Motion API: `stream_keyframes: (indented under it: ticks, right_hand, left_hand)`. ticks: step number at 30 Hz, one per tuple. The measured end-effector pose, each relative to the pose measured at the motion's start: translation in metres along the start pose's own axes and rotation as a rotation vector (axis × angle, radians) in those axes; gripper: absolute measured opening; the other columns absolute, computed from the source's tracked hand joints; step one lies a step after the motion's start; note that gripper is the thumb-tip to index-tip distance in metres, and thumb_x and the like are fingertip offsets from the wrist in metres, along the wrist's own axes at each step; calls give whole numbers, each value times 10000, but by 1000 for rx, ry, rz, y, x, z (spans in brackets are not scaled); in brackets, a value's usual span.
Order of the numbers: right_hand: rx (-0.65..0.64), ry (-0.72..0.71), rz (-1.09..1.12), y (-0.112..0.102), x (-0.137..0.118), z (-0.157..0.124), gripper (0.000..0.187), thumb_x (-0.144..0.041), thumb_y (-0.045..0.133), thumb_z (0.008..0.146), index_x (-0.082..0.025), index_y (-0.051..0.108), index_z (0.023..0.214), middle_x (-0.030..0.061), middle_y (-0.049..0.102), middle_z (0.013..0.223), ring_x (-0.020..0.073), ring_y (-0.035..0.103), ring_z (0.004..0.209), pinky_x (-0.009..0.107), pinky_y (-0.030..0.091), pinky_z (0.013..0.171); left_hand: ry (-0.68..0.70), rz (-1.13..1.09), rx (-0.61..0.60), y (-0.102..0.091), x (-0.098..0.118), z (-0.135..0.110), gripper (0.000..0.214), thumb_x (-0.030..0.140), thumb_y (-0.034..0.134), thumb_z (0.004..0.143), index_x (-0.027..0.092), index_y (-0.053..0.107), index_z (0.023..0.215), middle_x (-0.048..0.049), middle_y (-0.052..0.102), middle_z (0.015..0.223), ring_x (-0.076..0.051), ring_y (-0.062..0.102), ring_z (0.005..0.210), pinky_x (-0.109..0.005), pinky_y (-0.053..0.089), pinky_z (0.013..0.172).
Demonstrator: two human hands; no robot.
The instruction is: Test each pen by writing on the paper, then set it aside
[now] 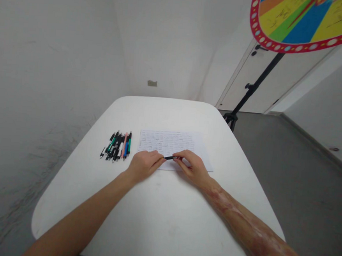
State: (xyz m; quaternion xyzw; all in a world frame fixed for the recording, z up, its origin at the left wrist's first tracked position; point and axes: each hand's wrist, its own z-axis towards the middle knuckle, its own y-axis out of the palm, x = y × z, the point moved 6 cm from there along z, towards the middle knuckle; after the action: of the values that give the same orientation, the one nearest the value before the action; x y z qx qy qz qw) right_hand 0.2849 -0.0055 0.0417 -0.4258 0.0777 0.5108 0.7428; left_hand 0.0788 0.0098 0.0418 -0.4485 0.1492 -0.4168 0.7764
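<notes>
A dark pen [168,158] lies level between my two hands, above the near part of a sheet of paper with lines of handwriting [170,140]. My left hand [145,163] is closed and pinches the pen's left end. At its other end, my right hand [192,166] grips the pen between thumb and fingers. The fingers cover both ends of the pen. To the left of the paper lies a loose bunch of pens [118,145], mostly black, with some green, blue, white and pink ones among them.
Everything rests on a white table [166,114] with rounded corners, close to the walls. A colourful prize wheel [298,25] on a black stand [257,83] rises beyond the table's right edge. A door [267,88] is behind the stand.
</notes>
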Motion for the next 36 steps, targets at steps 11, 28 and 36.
stream_keyframes:
  ticks: [11,28,36]
  right_hand:
    - [-17,-6,-9,0,-2,1,125,-290,639,1110,-256,717,1203,55,784,970,213,734,865,381,592,812]
    - [-29,3,-1,0,-3,2,125,-259,665,1090,-254,726,1199,51,785,973,215,738,870,373,586,822]
    - [-26,-2,-5,0,-2,2,125,-269,657,1095,-260,720,1202,52,782,968,216,737,867,388,597,826]
  left_hand:
    - [-42,-46,5,-1,-2,-1,416,530,480,1165,207,738,1119,-17,769,830,-151,700,680,-268,483,656]
    - [-43,-97,21,1,-3,-2,384,524,509,1156,204,721,1134,-16,789,875,-139,721,690,-250,481,628]
    - [-3,-64,14,-1,1,0,389,436,446,1187,194,718,1050,-14,761,847,-132,700,679,-256,444,600]
